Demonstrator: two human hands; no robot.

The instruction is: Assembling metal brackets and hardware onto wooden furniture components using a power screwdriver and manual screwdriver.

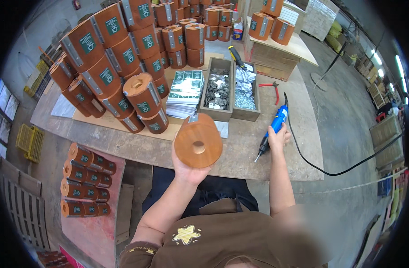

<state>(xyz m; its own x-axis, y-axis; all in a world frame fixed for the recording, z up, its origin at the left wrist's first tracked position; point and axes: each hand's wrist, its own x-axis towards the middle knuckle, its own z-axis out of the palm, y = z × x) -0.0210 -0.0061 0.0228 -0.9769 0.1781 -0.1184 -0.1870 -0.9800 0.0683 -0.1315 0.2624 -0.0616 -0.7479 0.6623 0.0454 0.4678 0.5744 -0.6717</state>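
Note:
My left hand [192, 174] is wrapped round a brown wooden cylinder [200, 134], tilted so its round end with a central hole faces up toward me. A metal strip shows on its far side. On the right of the table, my right hand [280, 137] grips a blue and black electric screwdriver [279, 118], its bit pointing toward the table's near edge. A black cable runs from the tool's far end. Beyond the cylinder lies a stack of green and white labels [185, 91]. A two-part wooden box holds flat metal pieces [217, 91] and small screws [245, 100].
Stacked labelled cylinders [107, 76] fill the table's far left. Red-handled pliers [275, 91] lie right of the box, and a yellow-black screwdriver [235, 56] rests on its far end. More cylinders [86, 192] sit in rows on a pink surface at lower left. The cable [329, 173] loops past the table's right edge.

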